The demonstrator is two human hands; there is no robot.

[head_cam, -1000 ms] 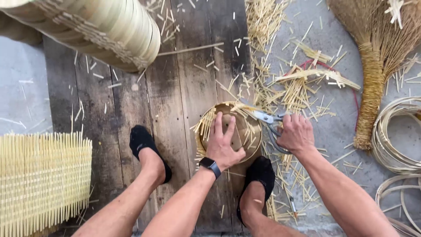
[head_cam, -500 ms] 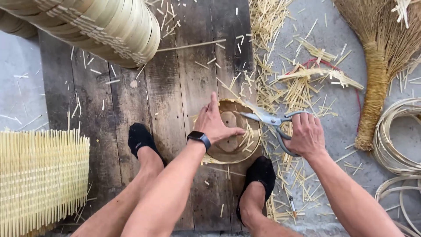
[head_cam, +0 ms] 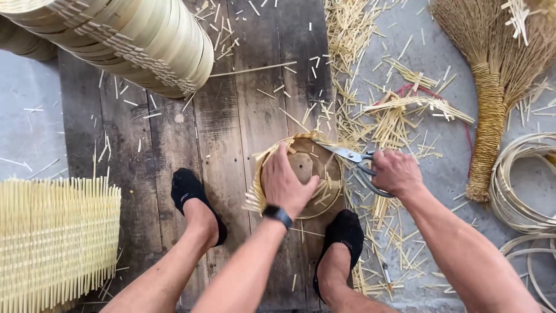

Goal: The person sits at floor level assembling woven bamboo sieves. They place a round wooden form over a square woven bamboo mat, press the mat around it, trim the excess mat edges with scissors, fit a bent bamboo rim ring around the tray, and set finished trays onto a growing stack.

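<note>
left hand (head_cam: 285, 184) palm down, fingers spread | right hand (head_cam: 395, 172) fisted

A stack of bamboo rings (head_cam: 133, 46) lay on its side at the upper left, over weathered planks (head_cam: 231, 110). A mat of thin bamboo slats (head_cam: 55, 243) stood at the lower left. Cut bamboo scraps (head_cam: 359, 75) littered the planks and the grey floor (head_cam: 29, 116) beside them. A straw broom (head_cam: 492, 87) lay at the upper right, its bound handle pointing down. Coils of bamboo strip (head_cam: 521, 185) sat near the handle's end, at the right edge.
</note>
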